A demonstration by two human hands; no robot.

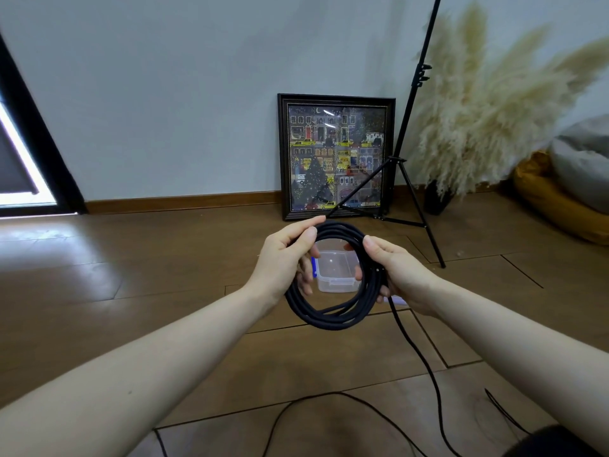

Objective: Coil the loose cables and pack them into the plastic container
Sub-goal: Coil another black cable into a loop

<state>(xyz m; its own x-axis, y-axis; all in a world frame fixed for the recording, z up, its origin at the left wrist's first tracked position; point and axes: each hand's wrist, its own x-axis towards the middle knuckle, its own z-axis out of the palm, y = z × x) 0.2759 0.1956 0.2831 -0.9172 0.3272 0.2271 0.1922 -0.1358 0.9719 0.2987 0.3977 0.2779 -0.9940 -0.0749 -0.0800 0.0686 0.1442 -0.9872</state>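
Observation:
I hold a coil of black cable (329, 316) in the air in front of me, several loops thick. My left hand (286, 255) grips the coil's left side, thumb on top. My right hand (395, 272) grips the right side. From under the right hand a loose tail of the same cable (425, 357) drops to the wooden floor and trails toward me. Through the coil's opening I see the clear plastic container (337, 275) standing open on the floor, with a blue clip at its left side. A thinner black cable (296, 404) lies in a curve on the floor near me.
A framed picture (336, 156) leans on the wall behind the container. A black tripod stand (408, 179) spreads its legs at the right. Pampas grass in a dark vase (438, 196) and a yellow cushion (557, 206) sit far right; a dark door frame (43, 153) stands left.

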